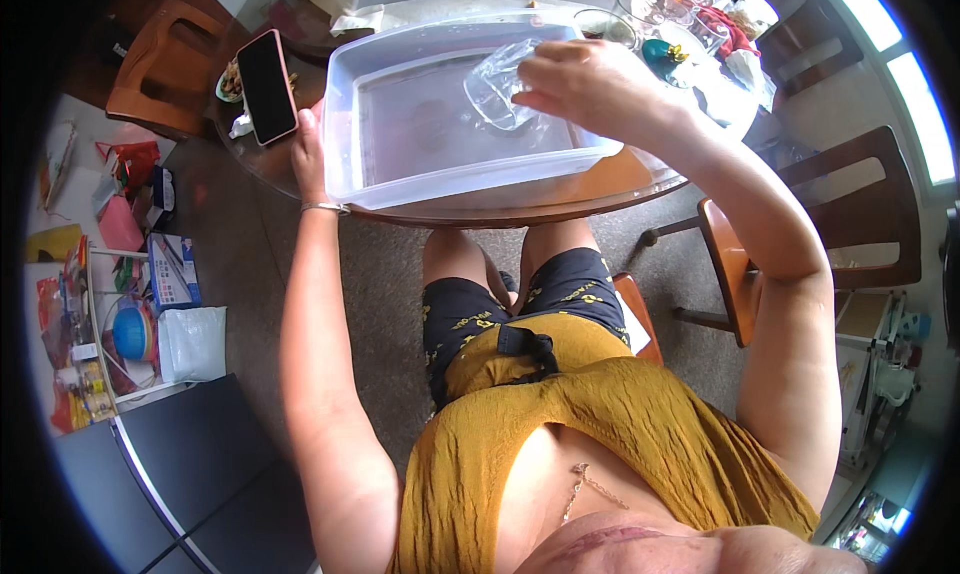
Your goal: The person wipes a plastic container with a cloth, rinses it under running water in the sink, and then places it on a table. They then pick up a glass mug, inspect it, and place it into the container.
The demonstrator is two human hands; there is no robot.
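A translucent plastic bin (457, 184) rests on a round wooden table (525, 212) with a clear top. Inside its right half is a clear glass or plastic vessel (491, 86), tilted, with its wide rim facing left. My right hand (562, 78) reaches over the bin from the right, its fingers on the vessel's right side. My left hand (307, 150) is against the outside of the bin's left wall, thumb up, with part of the fingers hidden. Just left of that hand lies a phone (267, 86) with a dark screen and a pink edge.
Behind the phone is a bowl of food (229, 82). Clear glasses (607, 27), a teal item with a gold top (664, 57) and a red cloth (724, 33) crowd the table's right side. Wooden chairs stand left (142, 86) and right (862, 221).
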